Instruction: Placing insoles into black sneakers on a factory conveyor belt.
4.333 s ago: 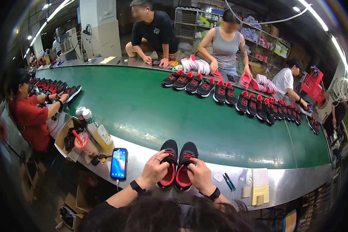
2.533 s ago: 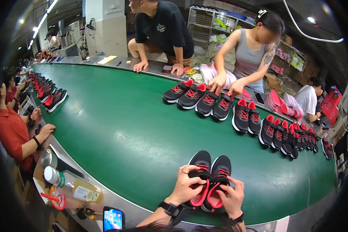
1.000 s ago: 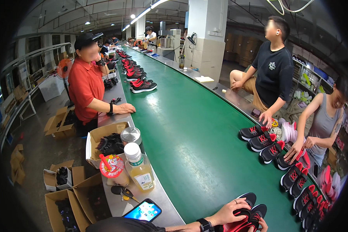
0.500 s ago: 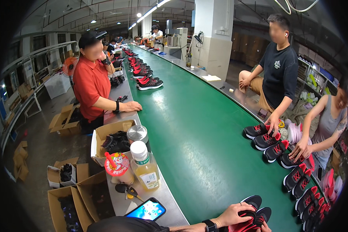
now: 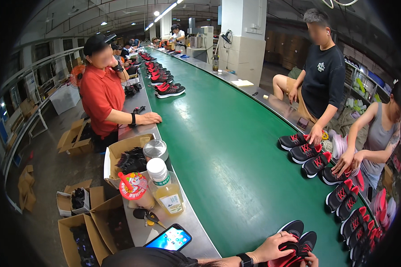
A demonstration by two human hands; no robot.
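A pair of black sneakers with red lining and laces lies side by side at the bottom of the head view, toes pointing away from me. My left hand (image 5: 274, 249), with a watch on its wrist, is closed over the opening of the left sneaker (image 5: 292, 228). My right hand (image 5: 311, 260) shows only in part at the lower edge, its fingers bent against the right sneaker (image 5: 307, 242). The heels are hidden by my hands and the picture's edge. Both shoes rest on the green conveyor belt (image 5: 218, 178).
Left of the belt, a metal ledge carries a phone (image 5: 170, 239), keys (image 5: 148, 216), a juice bottle (image 5: 168, 193), a lidded drink cup (image 5: 136, 191) and a cardboard box (image 5: 116, 155). More sneakers (image 5: 341, 196) line the right side. Co-workers sit or stand along both sides.
The whole view has shifted slightly, so most things sit a little higher. My hands stay on the same pair of sneakers. Across the belt, a co-worker's hand stays on another sneaker.
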